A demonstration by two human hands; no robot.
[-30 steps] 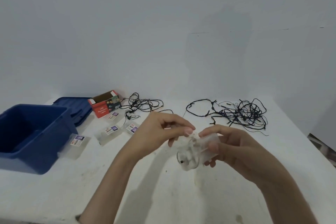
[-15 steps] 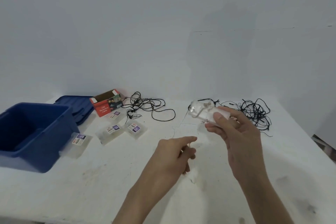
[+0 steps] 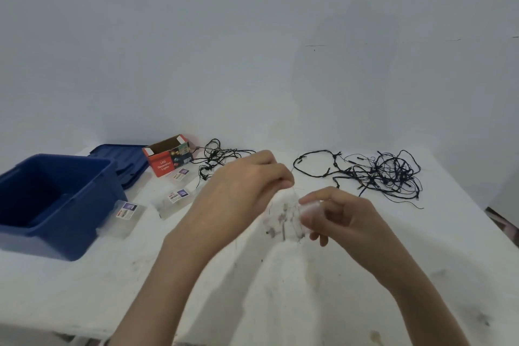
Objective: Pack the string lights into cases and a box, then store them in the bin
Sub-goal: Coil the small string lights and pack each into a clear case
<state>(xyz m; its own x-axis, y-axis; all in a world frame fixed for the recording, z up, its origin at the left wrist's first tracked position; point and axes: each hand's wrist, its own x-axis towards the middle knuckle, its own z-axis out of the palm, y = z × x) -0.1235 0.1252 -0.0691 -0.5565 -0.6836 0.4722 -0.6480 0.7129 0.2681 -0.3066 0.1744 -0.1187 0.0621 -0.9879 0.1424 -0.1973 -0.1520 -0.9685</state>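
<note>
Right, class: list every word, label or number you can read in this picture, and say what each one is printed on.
"LED Decorative Lights": on the front of the red box.
Small print beside the picture on the red box's side: too small to read.
Stickers on the three clear cases: printed, but too blurred to read.

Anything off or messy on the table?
Nothing damaged. The black string lights lie in tangled heaps: right tangle far right, left tangle beside the open red box. Dark smudges mark the table. Left hand pinches fine wire; right hand grips clear case.
</note>
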